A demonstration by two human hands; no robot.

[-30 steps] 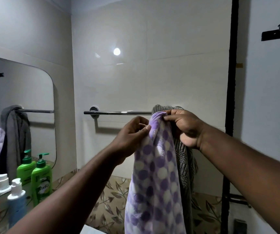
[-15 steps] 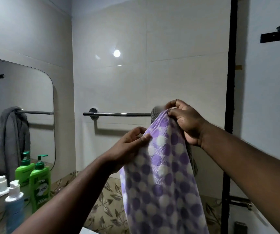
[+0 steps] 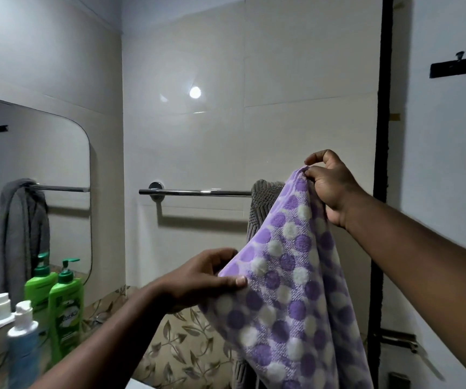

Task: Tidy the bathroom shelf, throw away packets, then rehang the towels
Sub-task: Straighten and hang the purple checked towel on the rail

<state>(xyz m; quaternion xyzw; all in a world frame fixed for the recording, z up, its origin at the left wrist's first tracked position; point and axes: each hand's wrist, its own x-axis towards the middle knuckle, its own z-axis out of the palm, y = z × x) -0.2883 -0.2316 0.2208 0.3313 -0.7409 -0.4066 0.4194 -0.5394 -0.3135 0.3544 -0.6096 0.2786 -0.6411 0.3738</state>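
Purple-and-white spotted terry, the towel point(image 3: 290, 290) hangs in front of the right end of the chrome towel rail point(image 3: 195, 192), not yet over it. Its top corner is a little above the rail and the bulk drops well below it. The right hand point(image 3: 330, 189), just above the rail's right end, pinches that corner between thumb and fingertips, with the forefinger hooked up and free. The left hand point(image 3: 201, 279), below the rail's middle and nearer the camera, grips the towel's edge with the thumb flat on top and the fingers curled under the cloth.

The likeliest slip is at the right hand. A heavy towel hangs from a small pinch, so lifting it over the bar could pull the corner out and drop the cloth towards the floor.

A grey ribbed towel point(image 3: 262, 203) already takes up the rail's right end. If the spotted one goes on top of it, the two could bunch, or the grey one could be dragged off. The bare length of rail to the left looks the safer place.

The bar is smooth, so an uneven drape with more weight on one side would probably slide off.

The green pump bottles point(image 3: 66, 299) stand far left of the rail and below it, well apart from the towel, and seem at little risk.
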